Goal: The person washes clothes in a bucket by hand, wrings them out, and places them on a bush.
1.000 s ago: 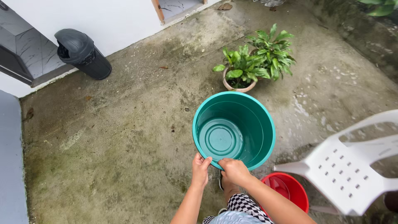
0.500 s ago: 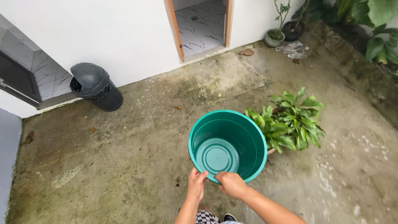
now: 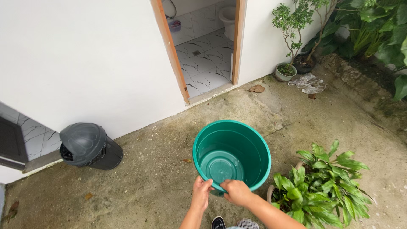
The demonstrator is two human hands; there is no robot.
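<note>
I hold a green plastic bucket (image 3: 250, 146) out in front of me, above the concrete ground. My left hand (image 3: 201, 193) grips its near rim from the left. My right hand (image 3: 237, 191) grips the same rim just beside it. The bucket's mouth faces up toward me and its inside looks empty apart from a wet sheen at the bottom. My foot in a dark shoe (image 3: 218, 222) shows below the hands.
A leafy potted plant (image 3: 323, 186) stands close to the bucket's right. A dark swing-lid bin (image 3: 87, 146) sits by the white wall at left. An open doorway (image 3: 203, 46) leads to a tiled floor. More potted plants (image 3: 290, 40) and shrubs line the far right.
I have walked forward with the bucket held the same way. The doorway and bin came closer, the leafy plant slid to my lower right, and the white chair and red bucket left view.
</note>
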